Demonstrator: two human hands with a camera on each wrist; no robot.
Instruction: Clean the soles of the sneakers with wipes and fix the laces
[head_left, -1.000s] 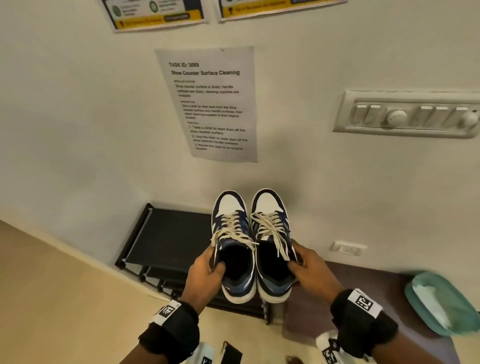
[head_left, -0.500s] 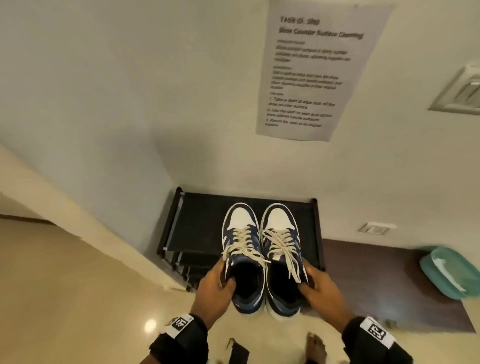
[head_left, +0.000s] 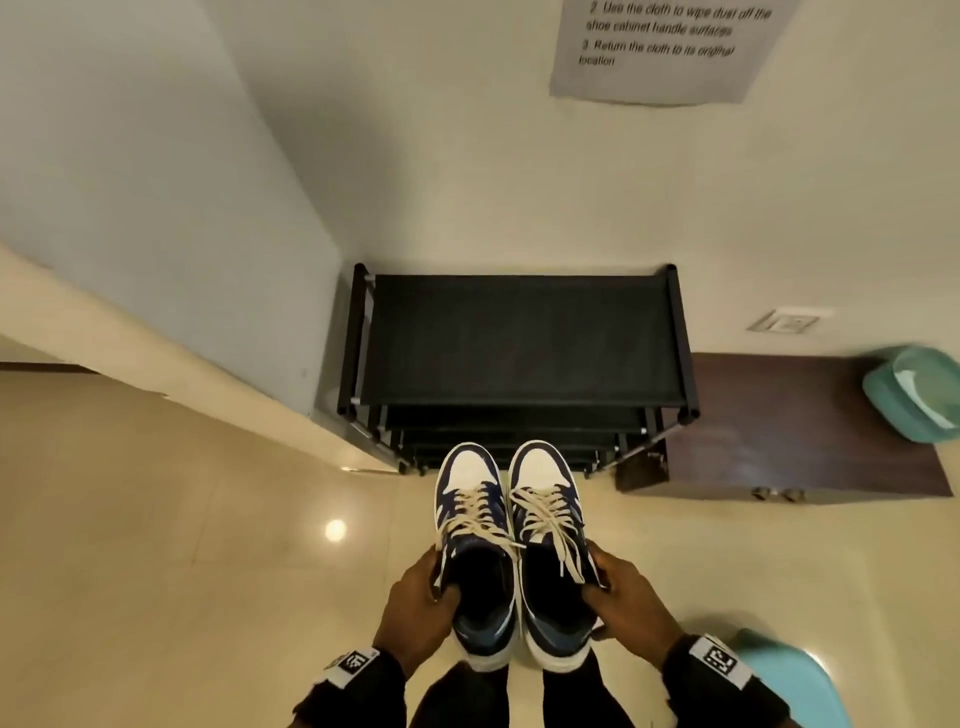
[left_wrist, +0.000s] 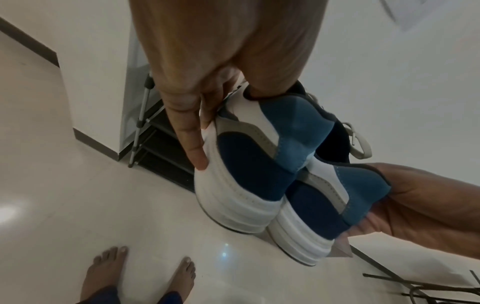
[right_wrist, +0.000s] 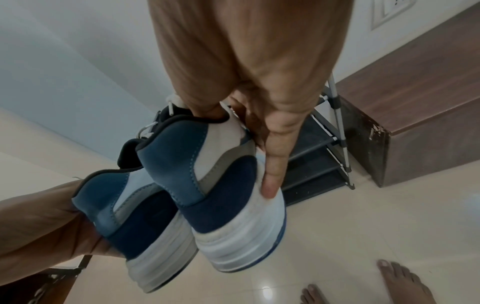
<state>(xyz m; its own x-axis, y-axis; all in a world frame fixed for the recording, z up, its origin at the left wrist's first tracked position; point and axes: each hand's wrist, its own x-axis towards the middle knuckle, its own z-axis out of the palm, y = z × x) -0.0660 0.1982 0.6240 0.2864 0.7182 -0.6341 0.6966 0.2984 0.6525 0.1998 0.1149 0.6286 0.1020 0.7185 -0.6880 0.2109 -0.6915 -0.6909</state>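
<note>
I hold a pair of navy, blue and white sneakers side by side above the floor, toes pointing at the wall. My left hand (head_left: 436, 590) grips the left sneaker (head_left: 470, 525) at its collar, thumb inside the opening and fingers (left_wrist: 193, 144) along the outer side. In the same way my right hand (head_left: 597, 582) grips the right sneaker (head_left: 545, 519), its fingers (right_wrist: 272, 164) on the outer side. The cream laces (head_left: 550, 525) lie loose, and one end hangs over the right opening. Both white heels (left_wrist: 233, 201) show in the wrist views. The soles are hidden.
A black multi-tier shoe rack (head_left: 519, 353) stands against the wall just beyond the sneakers. A low brown cabinet (head_left: 805, 426) to its right carries a teal tub (head_left: 919, 395). A wall corner juts out at left. My bare feet (left_wrist: 109, 273) stand on glossy cream tiles.
Both hands have lowered the pair and drawn it toward me, from over the rack top to above the floor in front of it. My view has tilted down. The grips are unchanged.
</note>
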